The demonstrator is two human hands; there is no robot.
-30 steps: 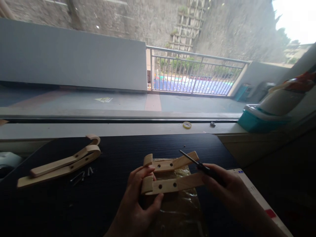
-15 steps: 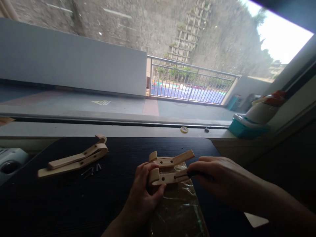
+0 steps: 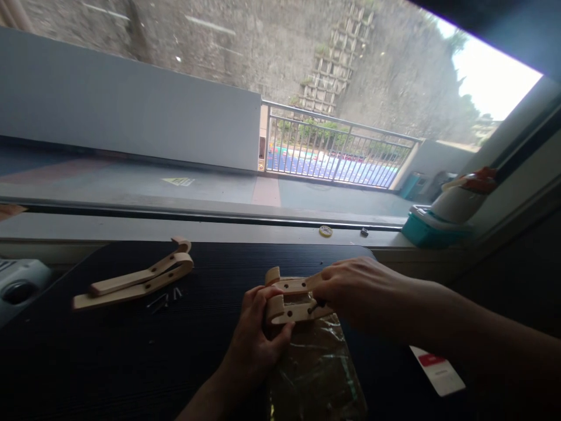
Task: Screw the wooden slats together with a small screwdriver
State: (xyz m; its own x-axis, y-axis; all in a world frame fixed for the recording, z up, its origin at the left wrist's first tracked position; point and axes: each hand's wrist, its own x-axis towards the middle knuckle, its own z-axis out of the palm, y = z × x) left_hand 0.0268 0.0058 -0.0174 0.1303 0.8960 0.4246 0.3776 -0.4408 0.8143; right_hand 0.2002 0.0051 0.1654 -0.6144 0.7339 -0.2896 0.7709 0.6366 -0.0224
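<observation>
Two curved wooden pieces, hook-shaped at one end and drilled with dark holes, lie side by side on a brown, shiny plastic-wrapped slab. My left hand [image 3: 258,327] is closed around the hooked end of the near wooden piece [image 3: 295,315], its fingers also against the far wooden piece [image 3: 293,285]. In my right hand [image 3: 350,292] is a dark-handled screwdriver [image 3: 321,303], mostly hidden by the fingers. Its thin shaft meets a hole in the near piece. Beneath them the wrapped slab [image 3: 315,368] rests on the dark table.
Two more curved wooden pieces [image 3: 131,280] lie at left on the dark table [image 3: 109,362], beside several screws [image 3: 164,300]. A white and red card [image 3: 440,371] is at right. On the windowsill [image 3: 219,231] are a yellow roll [image 3: 325,231] and a teal box [image 3: 432,228].
My right hand has moved left and turned over the screwdriver, covering its handle and the far piece's right end. More of the card shows. My left hand keeps its hold.
</observation>
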